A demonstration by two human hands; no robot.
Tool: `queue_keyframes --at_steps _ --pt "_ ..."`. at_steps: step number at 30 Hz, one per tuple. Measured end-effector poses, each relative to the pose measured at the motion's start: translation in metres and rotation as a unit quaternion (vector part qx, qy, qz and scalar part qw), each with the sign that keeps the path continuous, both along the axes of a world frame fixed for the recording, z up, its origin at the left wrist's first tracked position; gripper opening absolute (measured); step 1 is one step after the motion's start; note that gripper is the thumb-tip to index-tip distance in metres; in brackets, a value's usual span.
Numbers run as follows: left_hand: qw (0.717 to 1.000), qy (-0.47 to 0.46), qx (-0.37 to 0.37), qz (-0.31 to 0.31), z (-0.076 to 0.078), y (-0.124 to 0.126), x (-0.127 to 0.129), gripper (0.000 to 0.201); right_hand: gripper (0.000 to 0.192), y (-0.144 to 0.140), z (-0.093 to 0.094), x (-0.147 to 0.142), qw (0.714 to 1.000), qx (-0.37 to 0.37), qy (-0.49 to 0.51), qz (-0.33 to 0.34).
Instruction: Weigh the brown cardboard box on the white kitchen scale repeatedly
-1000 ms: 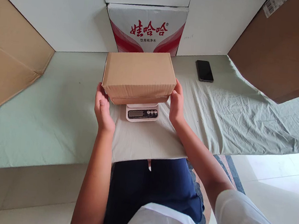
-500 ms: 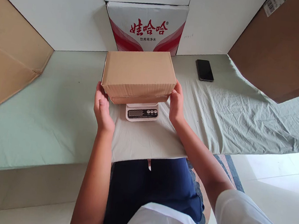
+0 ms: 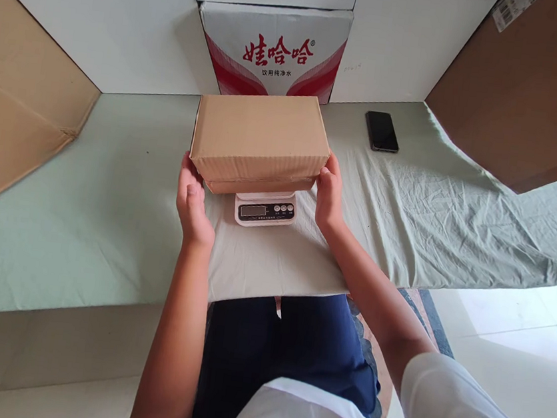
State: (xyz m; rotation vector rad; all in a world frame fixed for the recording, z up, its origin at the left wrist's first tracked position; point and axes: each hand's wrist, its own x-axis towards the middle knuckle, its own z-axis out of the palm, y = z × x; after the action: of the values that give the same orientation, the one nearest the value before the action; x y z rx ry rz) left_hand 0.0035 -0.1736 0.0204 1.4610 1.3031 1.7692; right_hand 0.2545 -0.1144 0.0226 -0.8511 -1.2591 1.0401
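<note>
A closed brown cardboard box [image 3: 261, 133] sits on a small white digital scale [image 3: 264, 210] in the middle of the cloth-covered table. My left hand [image 3: 191, 200] is at the box's lower left corner, fingers up against its side. My right hand [image 3: 329, 196] presses on the lower right corner from the other side. The box is held between both hands. It hides most of the scale's platform; only the display and buttons show.
A pale green cloth [image 3: 106, 216] covers the table. A black phone [image 3: 381, 131] lies at the back right. A red-and-white printed carton [image 3: 274, 47] stands behind the box. Large cardboard sheets lean at the left [image 3: 12, 111] and right [image 3: 533, 90].
My left hand has moved slightly inward, from just off the box's left side to touching it. The box, scale and right hand have stayed in place.
</note>
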Motion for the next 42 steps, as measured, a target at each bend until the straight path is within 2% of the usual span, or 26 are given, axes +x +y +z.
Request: queue_keyframes --at_steps 9,17,25,30,33,37,40,42 --pt "0.997 -0.070 0.017 -0.031 -0.001 0.000 0.002 0.069 0.054 0.000 0.000 -0.002 1.000 0.023 0.018 0.010" --pt "0.997 -0.065 0.016 -0.043 0.003 -0.003 0.008 0.069 0.060 -0.002 0.002 -0.003 0.999 0.032 0.001 0.017" --pt "0.997 -0.062 0.033 -0.043 0.006 -0.003 0.011 0.068 0.067 -0.015 0.013 -0.010 0.999 -0.018 0.025 0.019" --pt "0.996 -0.044 0.044 -0.056 0.002 -0.003 0.013 0.066 0.063 -0.019 0.011 -0.017 0.999 0.019 0.008 0.025" --pt "0.995 -0.044 0.058 -0.065 0.006 0.000 0.014 0.062 0.066 -0.014 0.012 -0.017 0.999 0.038 0.008 0.024" --pt "0.992 -0.033 0.085 -0.092 0.031 0.031 0.011 0.059 0.066 0.024 0.022 -0.014 0.996 0.084 0.006 -0.010" --pt "0.992 -0.035 0.066 -0.102 0.051 0.077 0.008 0.059 0.066 0.072 0.029 -0.015 0.994 0.107 -0.006 -0.038" --pt "0.993 -0.054 0.048 -0.095 0.053 0.109 0.007 0.058 0.066 0.101 0.030 -0.018 0.993 0.106 -0.017 -0.052"
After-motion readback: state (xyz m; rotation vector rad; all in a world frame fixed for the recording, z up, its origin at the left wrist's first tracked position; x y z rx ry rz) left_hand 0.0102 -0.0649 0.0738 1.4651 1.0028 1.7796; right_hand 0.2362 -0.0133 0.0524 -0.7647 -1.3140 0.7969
